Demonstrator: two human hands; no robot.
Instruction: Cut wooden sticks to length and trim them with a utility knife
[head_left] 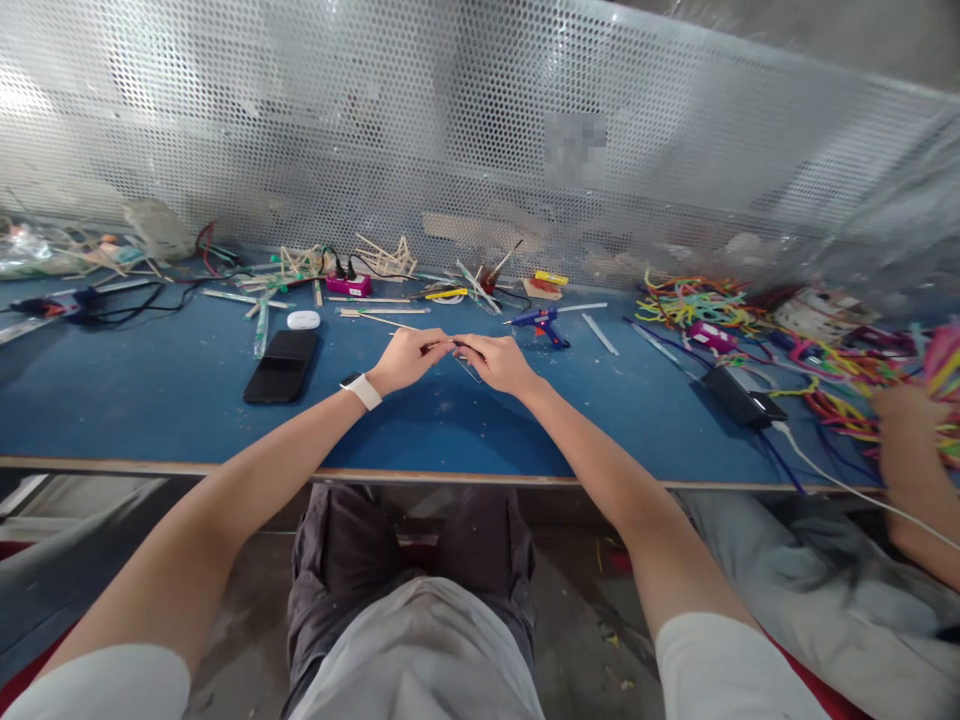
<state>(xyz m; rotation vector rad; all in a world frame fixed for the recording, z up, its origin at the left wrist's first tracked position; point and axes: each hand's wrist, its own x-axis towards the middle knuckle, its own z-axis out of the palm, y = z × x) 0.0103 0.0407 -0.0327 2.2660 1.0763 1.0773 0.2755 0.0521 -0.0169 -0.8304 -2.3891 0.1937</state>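
Slim dark piece (456, 343) is sitting between your left hand (409, 358) and right hand (497, 364) over the worktop (442, 435), your fingers (436, 350) pinching it narrowly from both sides, seemingly for steadiness, with the glue gun (545, 325) lying nearby.

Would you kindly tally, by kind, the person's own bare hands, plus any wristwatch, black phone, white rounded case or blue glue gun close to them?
Bare hands (left hand, right hand): 2
White-strapped wristwatch: 1
Black rectangular phone: 1
White rounded case: 1
Blue glue gun: 1
Total: 6
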